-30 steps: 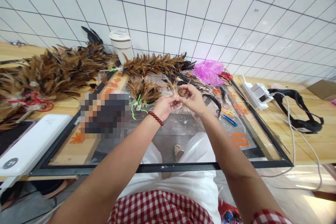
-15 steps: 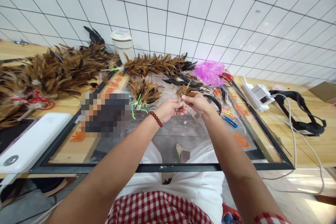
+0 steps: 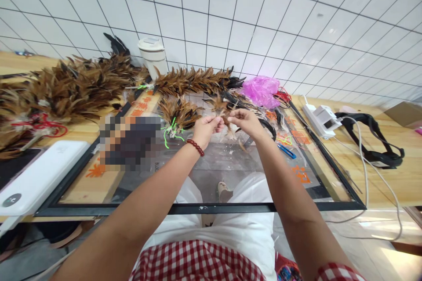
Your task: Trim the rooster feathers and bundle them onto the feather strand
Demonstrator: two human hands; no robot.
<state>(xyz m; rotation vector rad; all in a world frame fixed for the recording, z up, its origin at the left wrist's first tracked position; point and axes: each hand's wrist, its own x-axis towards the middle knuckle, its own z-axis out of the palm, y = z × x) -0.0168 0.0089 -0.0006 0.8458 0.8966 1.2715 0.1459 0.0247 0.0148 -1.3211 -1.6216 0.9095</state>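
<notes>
My left hand (image 3: 204,128), with a red bead bracelet on the wrist, and my right hand (image 3: 245,121) meet above a glass tabletop (image 3: 227,164). Both pinch a small tuft of brown feathers (image 3: 221,106) that sticks up between them. A loose bunch of brown feathers tied with green cord (image 3: 178,116) lies just left of my left hand. A long string of brown feathers (image 3: 194,80) lies beyond it. Dark feathers (image 3: 263,120) lie behind my right hand.
A big heap of brown feathers (image 3: 66,88) covers the left of the wooden bench. A white cup (image 3: 152,55), a pink plastic bag (image 3: 262,90), a white power strip (image 3: 321,118), black straps (image 3: 376,140), a blue clip (image 3: 286,151) and a white power bank (image 3: 39,178) lie around.
Both hands rose slightly and drew a little apart. The feather tuft now stands up between the fingertips instead of sitting low over my right hand.
</notes>
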